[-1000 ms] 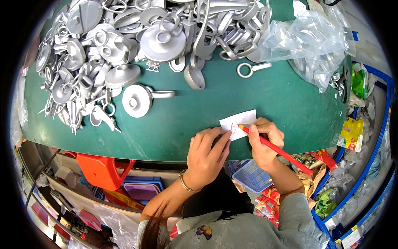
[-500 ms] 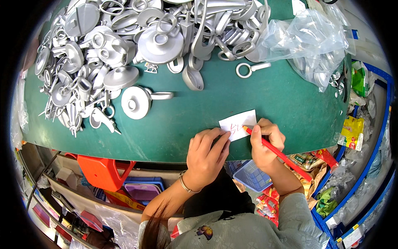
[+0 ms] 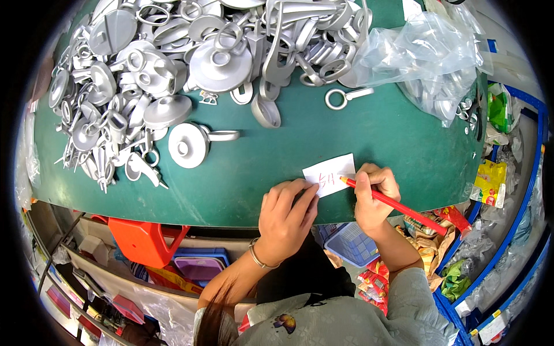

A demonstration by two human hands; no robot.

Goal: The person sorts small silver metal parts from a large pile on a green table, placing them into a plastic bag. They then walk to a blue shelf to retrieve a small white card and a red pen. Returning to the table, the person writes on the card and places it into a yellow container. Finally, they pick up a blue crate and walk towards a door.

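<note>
A small white paper slip (image 3: pixel 330 166) lies on the green tabletop near its front edge, with red handwriting on it. My left hand (image 3: pixel 287 212) rests at the slip's left edge, bent fingertips and thumb pressed on its corner. In my right hand (image 3: pixel 376 198) is a slim red pen (image 3: pixel 398 206), pinched between thumb and fingers. Its tip is over the right part of the slip, just beside the red marks; whether it touches the paper, I cannot tell.
Grey metal castings (image 3: pixel 167 75) pile up at the back left. Nearer lie a round casting with a handle (image 3: pixel 189 145) and a ring-ended piece (image 3: pixel 348 98). Clear plastic bags (image 3: pixel 424 55) sit back right. Below the edge are a red stool (image 3: pixel 141 239) and a blue basket (image 3: pixel 351 245).
My right hand has shifted slightly right with the pen, which now lies at a lower slant. More red strokes show on the slip. My left hand stays nearly in place.
</note>
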